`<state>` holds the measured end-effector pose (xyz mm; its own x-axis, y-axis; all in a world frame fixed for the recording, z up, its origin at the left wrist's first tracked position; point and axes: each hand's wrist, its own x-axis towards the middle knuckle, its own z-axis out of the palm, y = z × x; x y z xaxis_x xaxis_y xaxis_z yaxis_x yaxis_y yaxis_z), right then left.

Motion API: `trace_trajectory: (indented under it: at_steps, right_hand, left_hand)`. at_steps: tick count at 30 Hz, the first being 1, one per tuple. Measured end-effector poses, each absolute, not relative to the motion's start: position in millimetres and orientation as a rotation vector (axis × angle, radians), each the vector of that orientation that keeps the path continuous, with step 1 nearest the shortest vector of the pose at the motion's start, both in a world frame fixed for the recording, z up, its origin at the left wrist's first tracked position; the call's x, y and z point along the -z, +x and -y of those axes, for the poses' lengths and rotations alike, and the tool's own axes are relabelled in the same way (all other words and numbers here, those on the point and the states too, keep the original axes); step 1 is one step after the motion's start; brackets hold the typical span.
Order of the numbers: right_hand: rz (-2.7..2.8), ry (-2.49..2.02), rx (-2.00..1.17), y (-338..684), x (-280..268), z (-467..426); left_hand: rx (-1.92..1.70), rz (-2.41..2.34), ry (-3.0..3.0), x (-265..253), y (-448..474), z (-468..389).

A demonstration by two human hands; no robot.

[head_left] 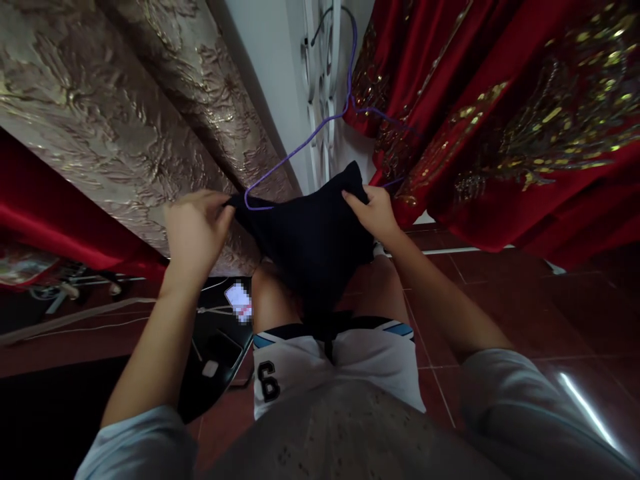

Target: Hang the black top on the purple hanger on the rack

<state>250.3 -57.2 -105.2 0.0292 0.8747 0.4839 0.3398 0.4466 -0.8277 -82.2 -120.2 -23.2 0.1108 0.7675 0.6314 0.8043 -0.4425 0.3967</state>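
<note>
Gripping dark garment: left hand, right hand | purple hanger | red tiled floor, red curtain

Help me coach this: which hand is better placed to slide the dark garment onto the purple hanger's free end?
Left, probably. The left hand pinches the dark garment right beside the purple hanger's exposed end; the right hand grips the far edge.

A dark navy garment hangs limp from its two top corners — draped over a thin purple wire hanger, upright.
</note>
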Motion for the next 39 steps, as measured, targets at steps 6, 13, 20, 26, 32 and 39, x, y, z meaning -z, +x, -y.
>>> trace_trajectory:
  at_steps: [6,13,20,26,32,39]
  right_hand:
    - [1.527,-1.120,-0.524,248.3,103.1,66.7]
    - [1.489,-1.124,-0.557,248.1,104.6,63.7]
    - [1.489,-1.125,-0.563,237.9,103.9,64.7]
    - [1.464,-1.107,-0.678,223.7,100.0,75.7]
    - [1.476,-1.066,-0.718,209.2,104.8,89.7]
    - [1.285,-1.073,-0.132,306.6,112.4,55.7]
  left_hand:
    - [1.371,1.432,-2.173,-3.5,-47.5,137.0]
    - [1.315,1.606,-2.081,40.1,-64.7,151.4]
    - [1.509,1.638,-2.031,49.5,-61.3,159.5]
    - [1.420,1.466,-2.133,1.0,-14.3,132.4]
    - [1.270,1.509,-2.338,-16.1,17.4,86.7]
    - [1.174,1.385,-2.384,-13.5,-9.5,60.5]
